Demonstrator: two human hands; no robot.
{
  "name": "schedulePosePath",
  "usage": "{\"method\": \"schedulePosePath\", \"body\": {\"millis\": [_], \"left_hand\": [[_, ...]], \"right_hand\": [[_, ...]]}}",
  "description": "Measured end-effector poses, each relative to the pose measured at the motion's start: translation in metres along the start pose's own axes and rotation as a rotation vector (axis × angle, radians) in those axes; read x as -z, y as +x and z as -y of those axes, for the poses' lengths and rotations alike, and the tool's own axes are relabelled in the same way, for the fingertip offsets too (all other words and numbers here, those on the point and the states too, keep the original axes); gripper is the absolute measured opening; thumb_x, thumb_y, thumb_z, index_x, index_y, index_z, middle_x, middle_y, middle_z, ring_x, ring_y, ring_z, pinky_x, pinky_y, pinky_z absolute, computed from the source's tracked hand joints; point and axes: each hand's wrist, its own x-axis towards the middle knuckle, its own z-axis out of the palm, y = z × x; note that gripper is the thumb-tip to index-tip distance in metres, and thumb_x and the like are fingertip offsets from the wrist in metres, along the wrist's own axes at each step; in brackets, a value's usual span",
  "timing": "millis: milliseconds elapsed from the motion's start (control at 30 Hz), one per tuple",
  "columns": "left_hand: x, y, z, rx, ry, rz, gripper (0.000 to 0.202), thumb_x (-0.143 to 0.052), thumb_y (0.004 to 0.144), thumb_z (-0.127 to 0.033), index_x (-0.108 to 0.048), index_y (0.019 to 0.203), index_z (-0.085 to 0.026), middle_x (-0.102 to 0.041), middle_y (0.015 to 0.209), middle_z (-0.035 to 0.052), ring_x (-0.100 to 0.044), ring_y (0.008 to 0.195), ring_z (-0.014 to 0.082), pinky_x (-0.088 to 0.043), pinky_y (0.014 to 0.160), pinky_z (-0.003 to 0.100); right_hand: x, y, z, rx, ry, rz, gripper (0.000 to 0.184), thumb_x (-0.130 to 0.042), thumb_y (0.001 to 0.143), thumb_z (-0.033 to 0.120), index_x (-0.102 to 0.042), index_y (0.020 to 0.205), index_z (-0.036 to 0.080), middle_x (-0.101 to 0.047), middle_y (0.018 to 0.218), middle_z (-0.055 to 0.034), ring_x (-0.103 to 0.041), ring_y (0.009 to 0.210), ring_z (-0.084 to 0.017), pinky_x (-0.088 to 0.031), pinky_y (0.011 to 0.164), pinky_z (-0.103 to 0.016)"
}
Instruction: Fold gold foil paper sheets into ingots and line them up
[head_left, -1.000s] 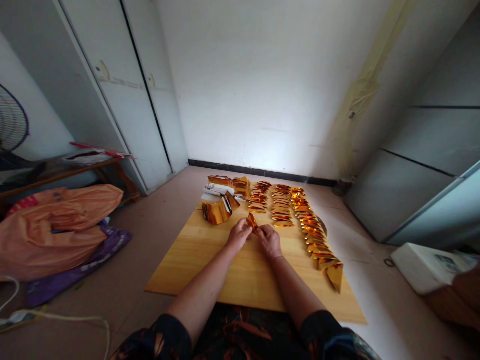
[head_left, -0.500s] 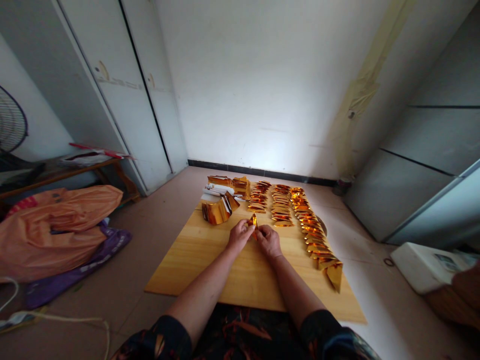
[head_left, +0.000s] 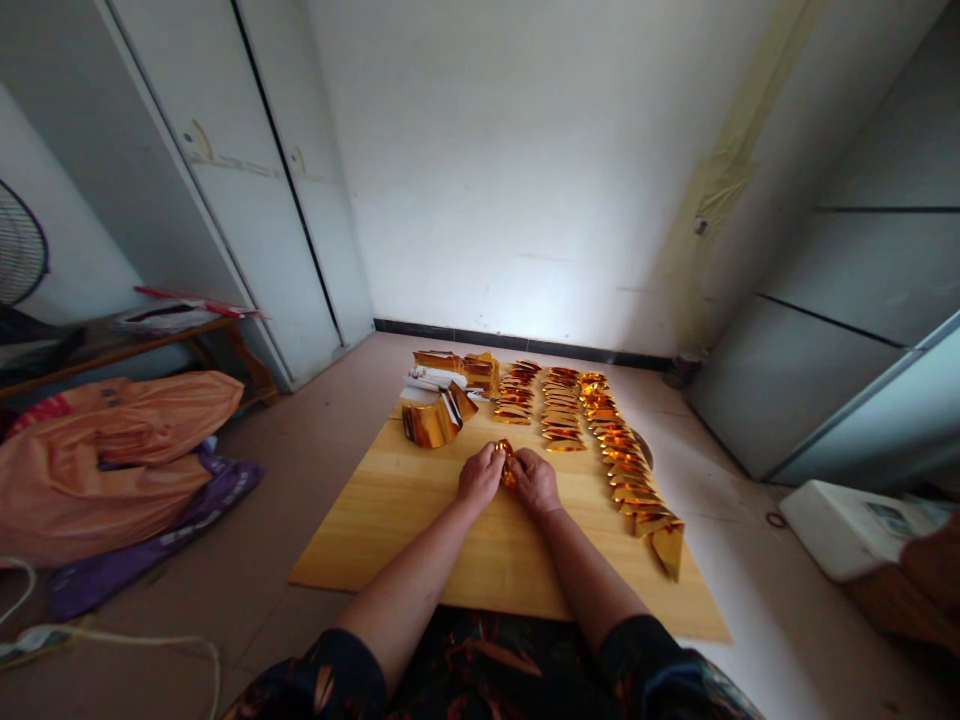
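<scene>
Over the middle of a wooden board (head_left: 420, 520), my left hand (head_left: 481, 475) and my right hand (head_left: 535, 482) come together, both closed on one small piece of folded gold foil paper (head_left: 508, 470). Fingers cover much of it. Behind my hands stand two rows of folded gold foil pieces (head_left: 562, 410), and a longer overlapping row (head_left: 626, 460) runs down the board's right side. To the far left of the board lies a curved stack of gold foil sheets (head_left: 433, 422).
More foil stacks (head_left: 480, 372) and a white packet (head_left: 431, 380) lie at the board's back left. An orange bag (head_left: 112, 460) and a purple bag (head_left: 172, 530) are on the floor at left. A white box (head_left: 847, 530) stands at right, a cabinet (head_left: 247, 180) at back left.
Between my hands, the upright narrow foil piece has been turned lower and now looks wider and more opened out. My fingers have curled further around it. The view has shifted slightly.
</scene>
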Motion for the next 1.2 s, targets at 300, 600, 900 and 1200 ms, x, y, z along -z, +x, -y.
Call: {"method": "schedulePosePath", "body": {"millis": [300,600,900,1200], "left_hand": [[0.0,0.002,-0.002,-0.005,0.009,0.0,0.028,-0.035,0.092,-0.032,-0.06,0.083,-0.022,-0.067,0.078,0.0022,-0.06,0.076,0.0159,-0.039,0.066,0.022],[-0.002,0.001,0.005,-0.082,-0.201,0.054,0.044,-0.059,0.077,-0.032,-0.058,0.12,-0.022,-0.068,0.105,0.0036,-0.062,0.095,0.0197,-0.048,0.082,0.026],[0.001,-0.002,0.001,-0.174,0.016,0.115,0.059,-0.054,0.072,-0.019,-0.049,0.131,-0.02,-0.059,0.119,0.0063,-0.055,0.109,0.0207,-0.043,0.095,0.029],[-0.003,-0.003,-0.003,-0.133,0.226,0.118,0.066,-0.058,0.07,-0.016,-0.044,0.135,-0.018,-0.057,0.121,0.0101,-0.053,0.112,0.0235,-0.042,0.095,0.031]], "right_hand": [[-0.003,0.001,-0.003,-0.001,-0.017,-0.042,0.026,-0.044,0.086,0.032,-0.057,0.066,0.021,-0.061,0.066,-0.0006,-0.053,0.061,-0.012,-0.037,0.059,-0.02],[-0.003,0.0,-0.006,-0.046,0.14,-0.045,0.019,-0.047,0.081,0.033,-0.062,0.079,0.022,-0.064,0.071,0.0002,-0.056,0.065,-0.013,-0.04,0.06,-0.02],[-0.008,0.001,-0.011,-0.154,0.215,-0.135,0.038,-0.057,0.069,0.031,-0.056,0.106,0.021,-0.064,0.076,0.001,-0.057,0.061,-0.015,-0.045,0.06,-0.025],[-0.004,-0.001,-0.011,0.017,0.021,-0.224,0.062,-0.061,0.069,0.022,-0.045,0.129,0.022,-0.055,0.119,-0.0102,-0.057,0.1,-0.021,-0.049,0.079,-0.031]]}}
